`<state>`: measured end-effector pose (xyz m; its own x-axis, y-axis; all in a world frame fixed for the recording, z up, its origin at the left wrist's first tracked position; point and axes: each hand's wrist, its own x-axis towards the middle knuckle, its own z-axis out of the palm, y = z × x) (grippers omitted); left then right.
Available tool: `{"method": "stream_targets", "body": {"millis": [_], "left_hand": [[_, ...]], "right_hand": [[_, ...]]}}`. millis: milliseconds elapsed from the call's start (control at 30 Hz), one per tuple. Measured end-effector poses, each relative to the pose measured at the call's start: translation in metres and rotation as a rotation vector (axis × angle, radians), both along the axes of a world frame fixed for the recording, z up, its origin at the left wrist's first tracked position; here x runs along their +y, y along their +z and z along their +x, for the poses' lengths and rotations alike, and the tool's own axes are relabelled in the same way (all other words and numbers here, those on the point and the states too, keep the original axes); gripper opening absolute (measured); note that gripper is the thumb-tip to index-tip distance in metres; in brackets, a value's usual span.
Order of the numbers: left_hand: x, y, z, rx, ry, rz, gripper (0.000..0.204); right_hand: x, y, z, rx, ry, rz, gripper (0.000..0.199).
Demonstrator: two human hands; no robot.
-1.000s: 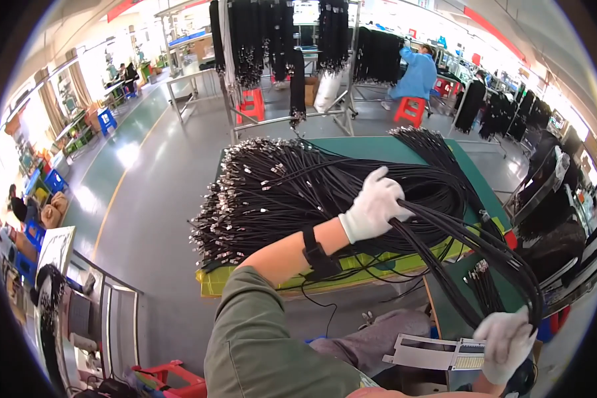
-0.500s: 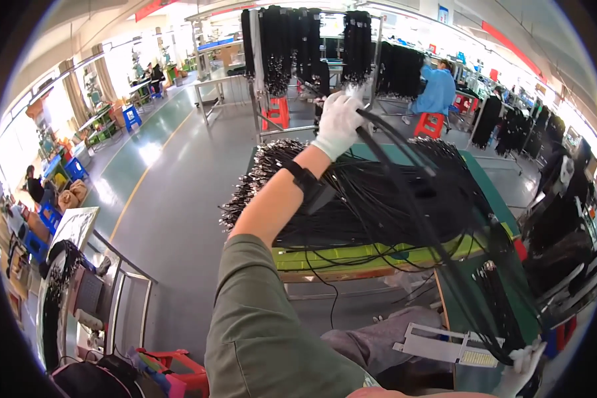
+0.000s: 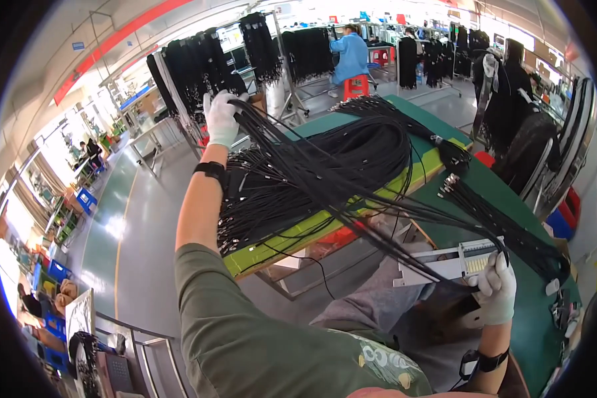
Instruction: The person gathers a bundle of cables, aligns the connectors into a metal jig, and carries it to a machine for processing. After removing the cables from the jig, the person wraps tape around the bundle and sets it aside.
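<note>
A bundle of long black cables [image 3: 325, 189] stretches across in front of me between my two white-gloved hands. Raised at the upper left, my left hand [image 3: 222, 121] is closed round one looped end of it. At the lower right my right hand [image 3: 496, 290] grips the other end, beside a light grey metal fixture [image 3: 438, 266] with a pale yellow strip. Beneath the stretched cables lies a large pile of black cables [image 3: 371, 149] with shiny metal ends, on a green table with a yellow-green edge [image 3: 272, 251].
A tied bundle of black cables [image 3: 504, 222] lies on the green side table [image 3: 530, 338] at right. Racks hung with black cables [image 3: 196, 66] stand beyond. A person in blue [image 3: 349, 56] sits on a red stool [image 3: 355, 87] at the back. Small parts [image 3: 564, 312] lie near the right edge.
The view has swung to the right. My right hand has come up from the lower edge. The cables, blurred before, now run more steadily between both hands, still held at each end.
</note>
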<state>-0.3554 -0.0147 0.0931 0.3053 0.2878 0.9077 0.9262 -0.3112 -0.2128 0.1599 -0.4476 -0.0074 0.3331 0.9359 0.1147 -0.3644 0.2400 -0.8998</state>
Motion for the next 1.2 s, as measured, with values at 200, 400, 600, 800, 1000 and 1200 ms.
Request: {"method": "stream_targets", "body": {"millis": [200, 400, 600, 800, 1000, 1200], "left_hand": [[0.026, -0.013, -0.043, -0.385, -0.56, -0.347, 0.029], [0.009, -0.027, -0.009, -0.02, -0.312, -0.245, 0.023], [0.011, -0.025, 0.039, -0.028, -0.366, -0.033, 0.013], [0.002, -0.024, 0.098, 0.145, -0.467, -0.365, 0.011], [-0.113, -0.063, 0.287, 0.535, -0.781, -0.46, 0.024], [-0.213, -0.164, 0.507, 0.757, -1.096, -0.62, 0.015]], "right_hand": [[-0.012, -0.025, 0.006, 0.085, 0.16, 0.058, 0.028], [-0.026, -0.026, 0.006, 0.104, -0.029, -0.076, 0.025], [-0.04, -0.049, 0.037, 0.222, -0.051, -0.087, 0.023], [-0.061, -0.061, 0.072, 0.218, -0.367, -0.199, 0.019], [-0.198, -0.108, 0.216, 0.052, -1.077, -0.259, 0.037], [-0.394, -0.142, 0.364, -0.308, -1.712, -0.316, 0.044]]}}
